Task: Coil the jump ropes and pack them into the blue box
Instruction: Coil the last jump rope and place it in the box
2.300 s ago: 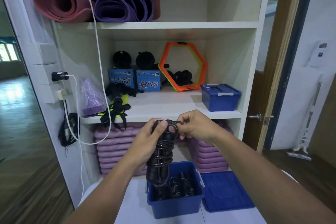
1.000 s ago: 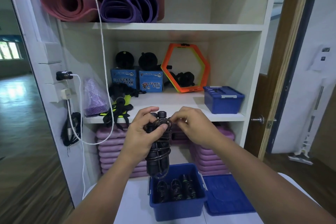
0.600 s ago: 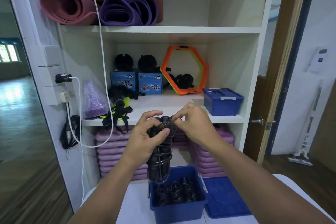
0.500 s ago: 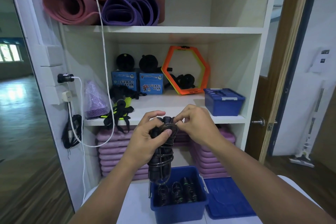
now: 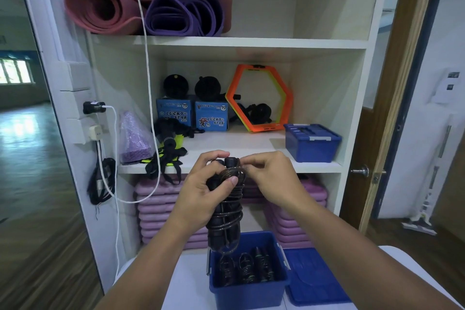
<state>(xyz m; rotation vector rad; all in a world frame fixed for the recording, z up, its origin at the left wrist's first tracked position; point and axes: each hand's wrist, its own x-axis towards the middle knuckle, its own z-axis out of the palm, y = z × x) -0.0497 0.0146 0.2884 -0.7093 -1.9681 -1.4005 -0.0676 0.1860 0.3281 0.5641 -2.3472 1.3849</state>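
the rope (image 5: pixel 227 211) is a black bundle, its cord wound round the two handles. it is held upright in the air over the far left part of the box (image 5: pixel 247 293). my left hand (image 5: pixel 201 199) grips the bundle from the left, fingers curled round it and thumb pressed across the upper coils. my right hand (image 5: pixel 271 178) meets the top of the bundle from the right, fingertips pinching the cord by the handle ends. the box sits open on the table (image 5: pixel 186 277), with other coiled ropes (image 5: pixel 245 269) standing inside. its lid (image 5: pixel 314 277) lies flat just right of it. farther off, a shelf (image 5: pixel 239 141) carries a shut bin (image 5: pixel 312 145) at the right and an orange hexagon (image 5: pixel 259 100) leaning at the back.
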